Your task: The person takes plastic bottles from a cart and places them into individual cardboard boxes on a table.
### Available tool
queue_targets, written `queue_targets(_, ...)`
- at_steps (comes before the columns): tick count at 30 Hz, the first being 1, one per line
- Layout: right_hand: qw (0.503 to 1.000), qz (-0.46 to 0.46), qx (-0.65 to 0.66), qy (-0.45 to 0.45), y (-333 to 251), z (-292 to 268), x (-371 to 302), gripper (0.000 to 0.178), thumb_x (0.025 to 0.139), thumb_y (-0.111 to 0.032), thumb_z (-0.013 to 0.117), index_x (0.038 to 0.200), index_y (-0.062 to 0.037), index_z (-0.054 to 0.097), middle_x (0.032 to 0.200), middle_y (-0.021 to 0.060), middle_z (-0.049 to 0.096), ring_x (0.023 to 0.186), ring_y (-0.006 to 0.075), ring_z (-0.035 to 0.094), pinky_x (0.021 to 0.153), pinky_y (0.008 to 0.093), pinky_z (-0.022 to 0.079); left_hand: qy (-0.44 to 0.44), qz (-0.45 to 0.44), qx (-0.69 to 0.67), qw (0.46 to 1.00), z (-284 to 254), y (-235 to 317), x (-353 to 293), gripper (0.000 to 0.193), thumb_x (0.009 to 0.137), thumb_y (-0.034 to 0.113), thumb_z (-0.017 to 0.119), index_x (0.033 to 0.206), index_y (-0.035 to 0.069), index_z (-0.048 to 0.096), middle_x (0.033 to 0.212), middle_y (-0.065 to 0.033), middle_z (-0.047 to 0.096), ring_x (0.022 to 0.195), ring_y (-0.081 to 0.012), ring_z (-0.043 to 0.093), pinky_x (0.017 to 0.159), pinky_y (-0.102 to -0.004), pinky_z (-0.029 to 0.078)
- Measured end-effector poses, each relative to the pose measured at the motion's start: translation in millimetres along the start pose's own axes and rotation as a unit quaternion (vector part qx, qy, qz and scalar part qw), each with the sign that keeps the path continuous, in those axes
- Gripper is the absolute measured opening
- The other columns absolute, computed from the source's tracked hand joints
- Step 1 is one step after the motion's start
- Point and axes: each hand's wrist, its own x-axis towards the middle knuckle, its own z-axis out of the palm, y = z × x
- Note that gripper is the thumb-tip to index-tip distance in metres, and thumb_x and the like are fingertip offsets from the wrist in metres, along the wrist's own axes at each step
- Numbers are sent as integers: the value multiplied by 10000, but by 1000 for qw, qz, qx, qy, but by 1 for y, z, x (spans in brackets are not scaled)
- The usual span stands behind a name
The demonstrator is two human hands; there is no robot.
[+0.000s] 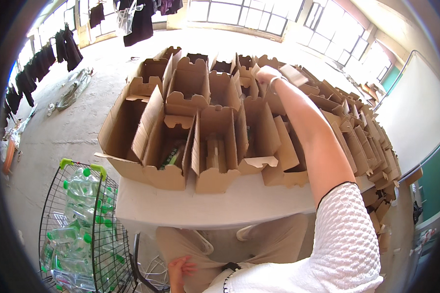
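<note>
My right arm stretches across the table to the far rows of open cardboard boxes (pixel 188 83). My right hand (pixel 268 74) is closed at the edge of a box there, and whatever its fingers grip is hidden. A blurred pale cardboard flap (pixel 293 75) shows beside the wrist. My left hand (pixel 182 267) rests near my thigh, fingers apart, holding nothing. In the near row, one box has a green-labelled item (pixel 172 156) at its bottom, and the box to its right holds a folded cardboard piece (pixel 215 152).
A black wire cart (pixel 102 229) at my left holds several clear plastic bottles (pixel 78 215) with green caps. The white tabletop (pixel 181 205) has its front edge close to my knees. More boxes (pixel 366 132) crowd the right side. Dark clothes (pixel 39 61) hang at far left.
</note>
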Motion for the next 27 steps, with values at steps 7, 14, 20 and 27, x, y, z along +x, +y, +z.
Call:
queue_targets(7,987,-39,105,-118,39,58,-4,231,886,-213,674,896,14,717,735,112,670,649,219,671,561,379,565,-11,-13,2,1000,-2,-1,11,415,992,250,593,1206,-98,669,909,-268,757,678,-324,765,455,-332,573)
queue_targets(14,984,-111,75,-121,45,70,-21,293,840,-185,681,999,57,725,766,110,699,684,263,720,615,412,594,-14,-22,51,998,-4,1,10,440,985,293,585,1197,-80,685,915,-268,758,709,-319,771,493,-327,579)
queue_targets(20,969,-123,-4,-212,9,86,0,426,920,-239,603,1301,-59,667,1121,81,721,1024,227,691,830,403,540,-43,-32,35,998,-104,-112,73,623,979,509,579,1461,115,576,1184,-171,718,945,-283,706,782,-413,560)
queue_targets(27,976,-149,71,-140,138,180,101,326,931,-255,546,1143,-80,723,1137,105,718,1071,257,670,898,393,504,-71,-25,65,995,-64,-65,96,572,978,482,601,1389,85,632,1037,-134,770,750,-194,717,645,-334,560)
